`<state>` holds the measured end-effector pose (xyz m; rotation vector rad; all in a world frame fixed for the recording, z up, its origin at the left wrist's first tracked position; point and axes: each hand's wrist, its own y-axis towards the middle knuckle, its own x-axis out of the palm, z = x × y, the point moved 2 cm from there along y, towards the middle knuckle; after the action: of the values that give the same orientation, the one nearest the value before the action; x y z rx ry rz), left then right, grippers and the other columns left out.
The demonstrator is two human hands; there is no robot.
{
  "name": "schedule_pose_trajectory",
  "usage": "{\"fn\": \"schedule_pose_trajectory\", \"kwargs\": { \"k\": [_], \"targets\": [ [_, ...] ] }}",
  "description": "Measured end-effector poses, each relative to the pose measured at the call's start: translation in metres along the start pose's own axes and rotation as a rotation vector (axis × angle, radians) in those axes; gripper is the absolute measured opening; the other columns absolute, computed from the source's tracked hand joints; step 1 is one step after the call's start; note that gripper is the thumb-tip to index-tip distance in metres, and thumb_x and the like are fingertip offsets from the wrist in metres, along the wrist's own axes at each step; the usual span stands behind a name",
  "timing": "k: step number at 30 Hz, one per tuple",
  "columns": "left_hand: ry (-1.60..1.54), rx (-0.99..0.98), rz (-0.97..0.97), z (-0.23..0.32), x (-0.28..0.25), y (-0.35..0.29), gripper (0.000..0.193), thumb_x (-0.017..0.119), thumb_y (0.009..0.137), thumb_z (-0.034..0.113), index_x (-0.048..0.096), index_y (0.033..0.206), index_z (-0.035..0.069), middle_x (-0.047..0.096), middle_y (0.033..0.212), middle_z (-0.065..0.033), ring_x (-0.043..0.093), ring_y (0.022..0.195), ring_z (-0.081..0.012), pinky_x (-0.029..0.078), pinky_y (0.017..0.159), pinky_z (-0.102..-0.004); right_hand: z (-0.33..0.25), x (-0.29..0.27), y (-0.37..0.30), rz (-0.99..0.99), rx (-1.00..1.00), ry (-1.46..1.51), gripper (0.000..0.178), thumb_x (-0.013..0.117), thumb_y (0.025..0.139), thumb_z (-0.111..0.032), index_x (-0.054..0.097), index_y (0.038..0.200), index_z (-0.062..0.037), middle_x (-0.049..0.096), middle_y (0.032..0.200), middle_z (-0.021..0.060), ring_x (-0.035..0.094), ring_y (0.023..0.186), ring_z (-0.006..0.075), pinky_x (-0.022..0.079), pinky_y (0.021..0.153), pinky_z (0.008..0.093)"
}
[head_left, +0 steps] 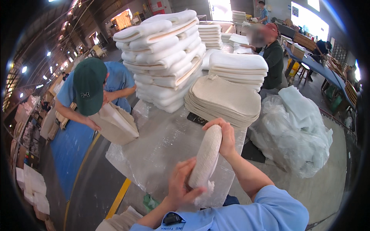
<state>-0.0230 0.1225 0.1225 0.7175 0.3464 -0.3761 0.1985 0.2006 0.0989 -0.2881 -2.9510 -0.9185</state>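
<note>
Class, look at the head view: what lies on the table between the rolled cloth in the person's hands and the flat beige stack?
In the head view, between the rolled cloth and the beige stack lies a dark flat object on the plastic-covered table.

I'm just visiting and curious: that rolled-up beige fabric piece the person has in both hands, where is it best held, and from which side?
Probably at its two ends, as now: the rolled fabric piece stands tilted and long, so the right hand caps the top from the right, and the left hand cups the bottom from the left, likely keeping it from unrolling.
</note>
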Motion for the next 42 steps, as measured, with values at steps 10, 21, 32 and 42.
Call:
{"fn": "schedule_pose_trajectory", "kwargs": {
  "k": [10, 21, 32, 42],
  "targets": [
    [-0.436, -0.089, -0.077, -0.028, 0.025, 0.068, 0.051, 0.036, 0.110, 0.042, 0.054, 0.135, 0.001, 0.052, 0.138, -0.0179, 0.049, 0.130, -0.0283, 0.034, 0.113, -0.0407, -0.046, 0.037, -0.028, -0.087, 0.262, 0.472, 0.104, 0.022, 0.095, -0.084, 0.017, 0.165, -0.0082, 0.027, 0.166, 0.0188, 0.025, 0.154, 0.0303, 0.017, 0.126, 0.0440],
    [-0.447, 0.029, -0.065, -0.030, 0.064, 0.039, 0.066, 0.026, 0.111, 0.052, 0.043, 0.151, 0.002, 0.038, 0.157, -0.0213, 0.031, 0.150, -0.0344, 0.023, 0.123, -0.0458, -0.033, 0.022, -0.073, -0.007, 0.149, 0.326, 0.097, 0.031, 0.097, -0.081, 0.029, 0.163, -0.0087, 0.037, 0.161, 0.0171, 0.031, 0.150, 0.0285, 0.023, 0.123, 0.0434],
    [-0.286, -0.833, -0.414, -0.188, 0.152, -0.083, 0.071, 0.040, 0.109, 0.051, 0.037, 0.157, -0.001, 0.044, 0.158, -0.0212, 0.038, 0.148, -0.0293, 0.028, 0.122, -0.0384, -0.067, -0.126, -0.102, 0.191, 0.560, 0.635, 0.065, 0.039, 0.107, -0.057, 0.061, 0.133, -0.0020, 0.059, 0.139, 0.0137, 0.059, 0.122, 0.0231, 0.048, 0.102, 0.0393],
    [-0.567, -1.346, -0.461, -0.241, 0.181, -0.072, 0.084, 0.042, 0.103, 0.068, 0.043, 0.155, 0.002, 0.049, 0.155, -0.0185, 0.046, 0.141, -0.0318, 0.036, 0.115, -0.0475, -0.115, -0.205, -0.184, 0.250, 0.862, 0.209, 0.073, 0.079, 0.086, -0.022, 0.048, 0.150, -0.0064, 0.065, 0.127, 0.0103, 0.062, 0.118, 0.0219, 0.050, 0.102, 0.0389]
  ]
}}
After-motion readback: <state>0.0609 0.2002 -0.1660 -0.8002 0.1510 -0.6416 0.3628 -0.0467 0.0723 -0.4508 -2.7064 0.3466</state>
